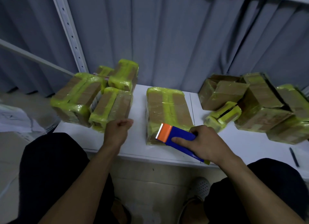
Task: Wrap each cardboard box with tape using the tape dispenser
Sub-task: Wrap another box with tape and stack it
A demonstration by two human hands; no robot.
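Observation:
A cardboard box (168,110) bound with yellow-green tape lies in the middle of the white table (138,140). My right hand (205,143) grips a blue tape dispenser (180,140) with an orange toothed head, held over the box's near end. My left hand (117,131) hovers just left of the box with its fingers curled in a fist, holding nothing. It is close to the front of a taped box (110,106) in the left pile.
Several taped boxes (78,95) are piled at the back left. Several boxes with open or loose flaps (225,93) crowd the right side. A dark pen (293,156) lies at the table's right front. A grey curtain hangs behind; my knees sit below the table edge.

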